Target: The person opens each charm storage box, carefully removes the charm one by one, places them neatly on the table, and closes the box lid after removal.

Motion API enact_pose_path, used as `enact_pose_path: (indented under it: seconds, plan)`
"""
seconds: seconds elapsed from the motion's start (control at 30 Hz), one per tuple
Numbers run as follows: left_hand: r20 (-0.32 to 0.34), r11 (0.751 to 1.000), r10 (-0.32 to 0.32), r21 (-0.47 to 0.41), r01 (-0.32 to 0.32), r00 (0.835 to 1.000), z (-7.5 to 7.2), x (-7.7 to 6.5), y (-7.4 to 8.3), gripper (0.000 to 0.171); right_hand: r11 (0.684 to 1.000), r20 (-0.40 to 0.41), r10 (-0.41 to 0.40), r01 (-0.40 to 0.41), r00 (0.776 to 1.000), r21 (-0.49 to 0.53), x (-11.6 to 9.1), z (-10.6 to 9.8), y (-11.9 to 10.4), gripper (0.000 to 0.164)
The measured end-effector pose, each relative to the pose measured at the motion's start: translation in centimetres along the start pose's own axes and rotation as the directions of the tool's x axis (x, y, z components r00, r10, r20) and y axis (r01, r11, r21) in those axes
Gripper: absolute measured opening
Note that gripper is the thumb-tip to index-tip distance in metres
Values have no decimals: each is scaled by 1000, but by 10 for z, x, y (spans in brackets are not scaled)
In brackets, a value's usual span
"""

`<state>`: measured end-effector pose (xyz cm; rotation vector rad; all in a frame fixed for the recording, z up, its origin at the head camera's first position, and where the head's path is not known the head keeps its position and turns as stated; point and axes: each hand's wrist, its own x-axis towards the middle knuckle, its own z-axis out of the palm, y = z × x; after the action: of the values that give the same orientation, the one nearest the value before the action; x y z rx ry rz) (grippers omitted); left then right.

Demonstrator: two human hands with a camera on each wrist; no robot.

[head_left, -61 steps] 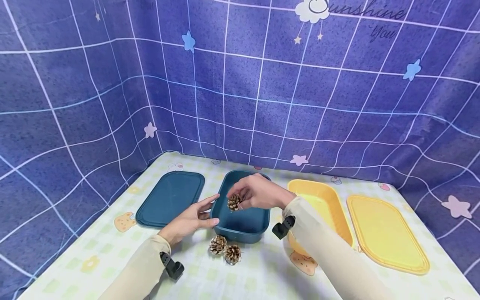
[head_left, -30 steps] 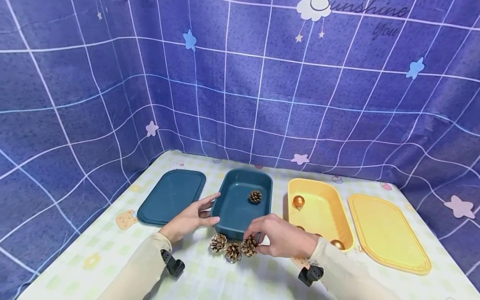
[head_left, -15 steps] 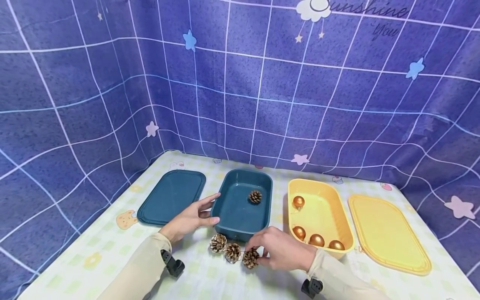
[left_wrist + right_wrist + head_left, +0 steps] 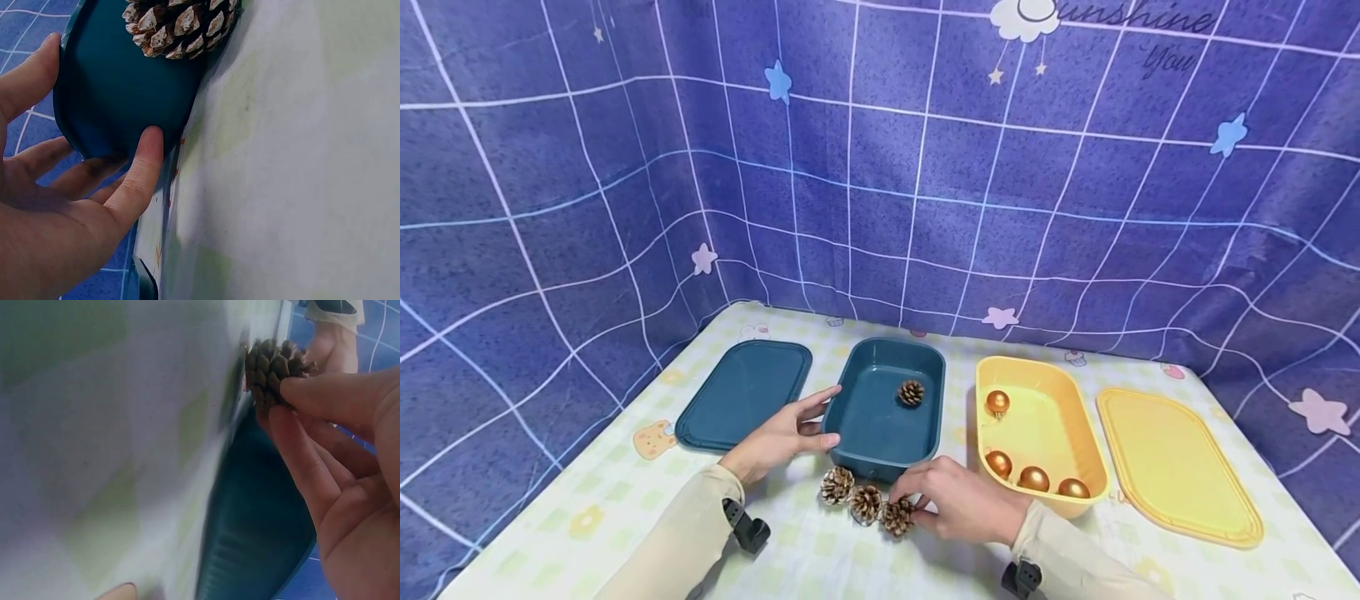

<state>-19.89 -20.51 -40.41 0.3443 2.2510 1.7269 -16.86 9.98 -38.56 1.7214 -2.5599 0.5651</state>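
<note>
In the head view my left hand (image 4: 786, 440) rests its outstretched fingers and thumb against the left side of a dark blue box (image 4: 842, 417). Its thumb and fingers also touch the box in the left wrist view. My right hand (image 4: 958, 500) pinches a brown, pale-tipped pine cone (image 4: 897, 518) on the table before the box's front right corner; the right wrist view shows this pine cone (image 4: 269, 372) between thumb and fingertips. To its left stand two more pine cones, one in the middle (image 4: 866, 504) and one at the left (image 4: 837, 486). Another pine cone (image 4: 911, 393) lies inside the box.
A yellow box (image 4: 1078, 417) at the right holds several shiny gold baubles (image 4: 1033, 480). Beyond it lies a yellow lid (image 4: 1180, 467), and a dark blue lid (image 4: 745, 396) lies at the left. A patterned cloth (image 4: 820, 567) covers the table; a blue curtain hangs behind.
My right hand has come from over the blue box to the table with a pine cone, now at the row's right end. The pine cone in the box has come into view. My left hand stays.
</note>
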Motion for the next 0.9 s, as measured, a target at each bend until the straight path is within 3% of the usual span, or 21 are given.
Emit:
enact_pose_path:
  seconds: [0.13, 0.47, 0.9]
  plan:
    - [0, 1000, 6, 3, -6, 1000, 0, 0, -1, 85, 1000, -13, -29, 30, 999, 3, -1, 2, 3, 35]
    - [-18, 1000, -11, 8, 11, 1000, 0, 0, -1, 83, 998, -15, 40, -39, 999, 48, -5, 3, 3, 38]
    - [-18, 1000, 1, 28, 0, 1000, -1, 1, -2, 83, 996, -41, 36, -32, 999, 77, -11, -4, 4, 37]
